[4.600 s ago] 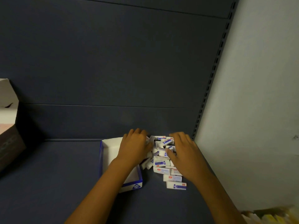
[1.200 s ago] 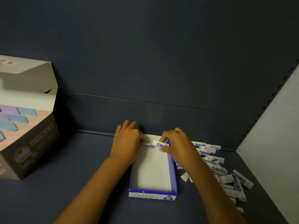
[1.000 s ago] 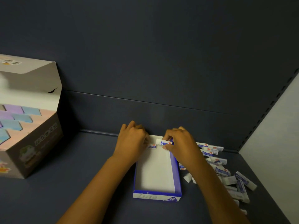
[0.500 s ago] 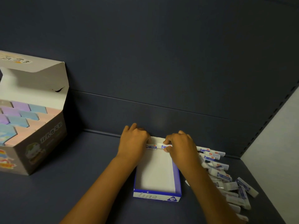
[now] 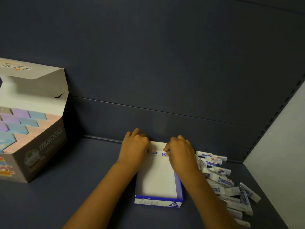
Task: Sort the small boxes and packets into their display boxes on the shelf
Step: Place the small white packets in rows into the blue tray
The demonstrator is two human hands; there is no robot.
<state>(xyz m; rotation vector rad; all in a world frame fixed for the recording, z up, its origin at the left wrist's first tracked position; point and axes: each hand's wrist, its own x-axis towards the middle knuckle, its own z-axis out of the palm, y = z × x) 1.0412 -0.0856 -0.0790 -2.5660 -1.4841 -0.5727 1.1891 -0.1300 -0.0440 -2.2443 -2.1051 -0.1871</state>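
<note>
A shallow blue-and-white display box [image 5: 158, 202] lies open on the dark shelf, its white floor bare except at the far end. Two small white packets [image 5: 158, 153] with blue and red labels lie end to end there. My left hand [image 5: 134, 150] has its curled fingers on the left packet. Over the right packet, my right hand [image 5: 179, 152] pinches it with fingers and thumb. To the right of the box, a loose heap of several packets [image 5: 221, 180] of the same kind lies on the shelf.
A large grey display box [image 5: 33, 146] with its lid flap up stands at the left, filled with several pastel purple, blue and pink blocks. The dark back panel [image 5: 165, 80] rises just behind the hands. A pale side wall [image 5: 280, 154] bounds the shelf at right.
The blue-and-white box now lies left of the packet heap instead of under my left arm. Both hands have lowered the two packets to the box's far end. The camera has shifted right.
</note>
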